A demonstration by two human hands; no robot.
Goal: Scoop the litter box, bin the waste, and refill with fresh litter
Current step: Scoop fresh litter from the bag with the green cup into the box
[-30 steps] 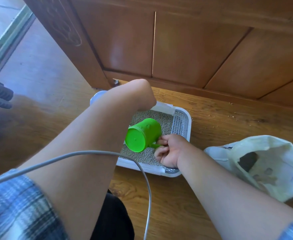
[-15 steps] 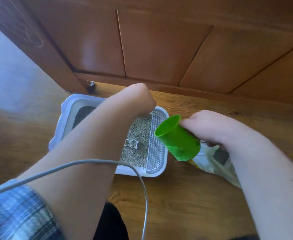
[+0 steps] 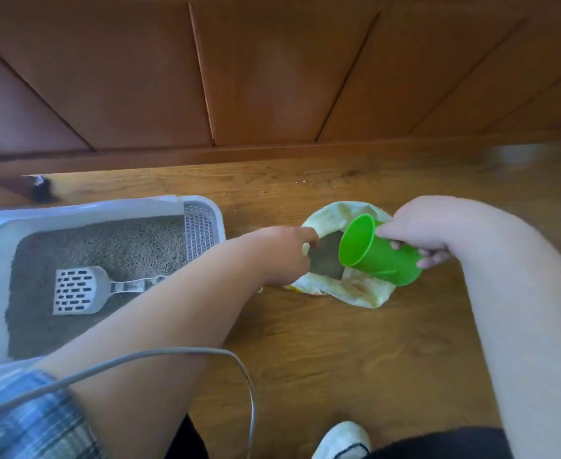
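A white litter box (image 3: 203, 207) sits on the floor at the left, filled with grey litter (image 3: 113, 246). A grey slotted scoop (image 3: 80, 289) lies flat on the litter. To its right lies a pale yellow litter bag (image 3: 358, 293), its mouth open and grey litter showing inside. My right hand (image 3: 418, 230) grips a green plastic cup (image 3: 378, 253) by its handle, tilted with its mouth toward the bag opening. My left hand (image 3: 282, 253) reaches across and holds the bag's left rim.
A brown wooden cabinet front (image 3: 272, 77) runs along the back. The floor (image 3: 338, 342) is wood, with a few litter grains near the cabinet base. A grey cable (image 3: 179, 352) loops in front of my left arm. My white shoe (image 3: 342, 438) shows at the bottom.
The green cup has moved right from over the litter box to the mouth of the bag. My left hand has left the box and taken the bag's rim. The view has shifted right.
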